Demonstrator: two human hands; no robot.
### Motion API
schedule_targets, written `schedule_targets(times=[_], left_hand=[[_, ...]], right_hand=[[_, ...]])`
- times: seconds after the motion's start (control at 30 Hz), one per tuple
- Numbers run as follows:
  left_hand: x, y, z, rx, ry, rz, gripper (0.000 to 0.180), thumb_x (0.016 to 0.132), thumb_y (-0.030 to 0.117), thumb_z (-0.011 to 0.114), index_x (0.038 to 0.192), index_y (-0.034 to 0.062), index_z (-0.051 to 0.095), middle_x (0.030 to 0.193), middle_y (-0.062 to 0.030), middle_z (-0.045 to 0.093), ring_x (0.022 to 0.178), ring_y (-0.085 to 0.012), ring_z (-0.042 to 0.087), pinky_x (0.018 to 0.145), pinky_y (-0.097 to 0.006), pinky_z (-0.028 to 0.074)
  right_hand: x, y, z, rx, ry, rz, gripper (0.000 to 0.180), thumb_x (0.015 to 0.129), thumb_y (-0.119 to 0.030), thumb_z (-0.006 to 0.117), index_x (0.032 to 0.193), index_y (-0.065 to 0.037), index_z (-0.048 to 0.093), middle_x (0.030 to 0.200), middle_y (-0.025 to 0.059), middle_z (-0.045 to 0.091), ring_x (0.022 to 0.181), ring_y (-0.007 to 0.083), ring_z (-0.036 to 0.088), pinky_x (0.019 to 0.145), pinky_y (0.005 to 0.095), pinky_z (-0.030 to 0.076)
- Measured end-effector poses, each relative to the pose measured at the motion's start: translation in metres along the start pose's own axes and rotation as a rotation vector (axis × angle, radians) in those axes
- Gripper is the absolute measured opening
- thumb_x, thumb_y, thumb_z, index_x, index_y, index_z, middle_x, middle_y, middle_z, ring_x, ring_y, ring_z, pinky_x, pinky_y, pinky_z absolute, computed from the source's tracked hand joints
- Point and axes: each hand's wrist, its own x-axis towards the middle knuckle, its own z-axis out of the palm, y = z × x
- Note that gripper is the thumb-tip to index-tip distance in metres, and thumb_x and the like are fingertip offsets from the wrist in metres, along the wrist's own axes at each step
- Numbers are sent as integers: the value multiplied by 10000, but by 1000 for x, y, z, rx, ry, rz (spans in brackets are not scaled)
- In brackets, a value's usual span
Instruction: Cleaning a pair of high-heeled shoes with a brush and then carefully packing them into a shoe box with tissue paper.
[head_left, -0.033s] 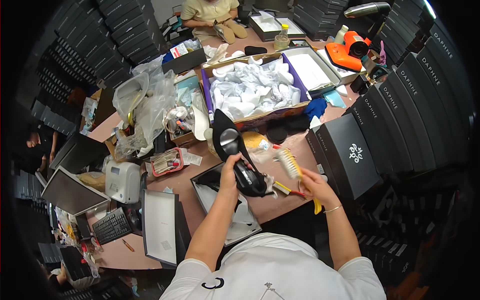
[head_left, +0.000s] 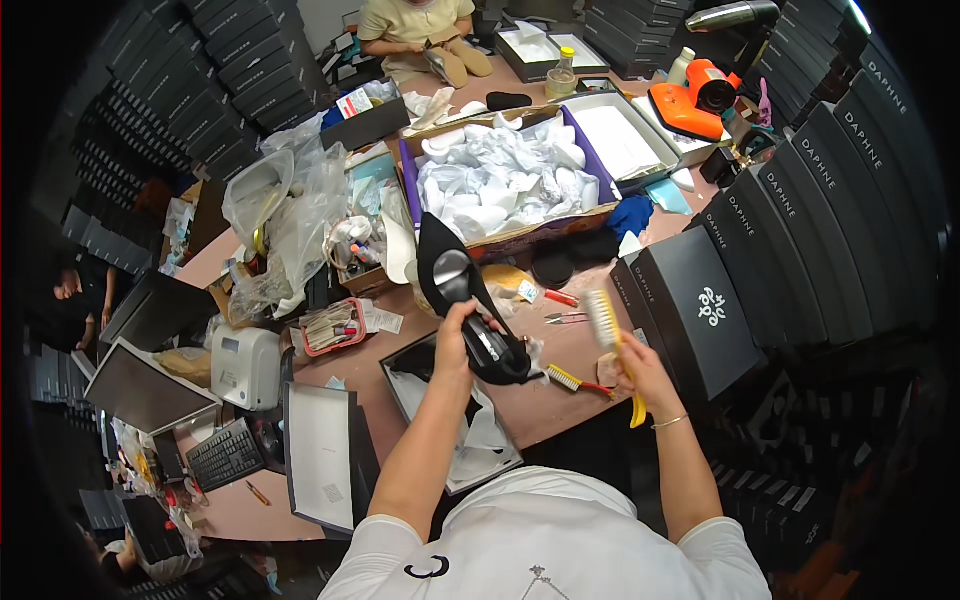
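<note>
No shift: L hand (head_left: 455, 335) round black heel (head_left: 470, 305), toe up-left; R hand (head_left: 640, 370) w/ yellow brush (head_left: 612, 340).

Your landmark is the open shoebox (head_left: 440, 420) before you. The shoe (head_left: 470, 300) is above it, the brush (head_left: 612, 340) to its right. Behind it lies the paper-filled carton (head_left: 505, 185); left of it, probably a printer (head_left: 245, 365).
</note>
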Motion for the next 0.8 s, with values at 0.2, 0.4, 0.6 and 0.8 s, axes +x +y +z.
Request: schedule_targets(times=[0.2, 0.4, 0.6, 0.8], left_hand=[[38, 51, 58, 385, -55, 176, 373, 801, 221, 720, 1053, 19, 534, 803, -86, 628, 658, -160, 626, 579, -272, 534], [7, 13, 33, 843, -196, 566, 716, 758, 150, 753, 1345, 9, 369, 1196, -121, 530, 1079, -204, 529, 948, -316, 428], [-57, -36, -14, 1230, -289, 746, 670, 821, 20, 655, 1404, 31, 325, 1195, -167, 587, 1075, -236, 587, 919, -323, 459], [-124, -14, -15, 1046, -101, 531, 629, 851, -12, 595, 1412, 36, 314, 1221, -181, 575, 1129, -232, 559, 952, -328, 431]], right_hand=[[-12, -1, -23, -82, 58, -5, 414, 1006, -221, 462, 1401, -103, 429, 704, -28, 467, 462, 19, 333, 398, 171, 260], [15, 9, -11, -466, 202, -422, 412, 972, -140, 496, 1383, -111, 473, 699, 26, 502, 535, 67, 494, 465, 246, 397], [-27, -55, 80, -1528, -18, -1204, 406, 869, -110, 583, 1273, -149, 556, 798, 85, 628, 568, 230, 605, 500, 335, 490], [15, -97, 46, -1582, 350, -1347, 277, 845, -70, 588, 1121, -58, 569, 658, 10, 600, 484, 148, 576, 422, 296, 461]])
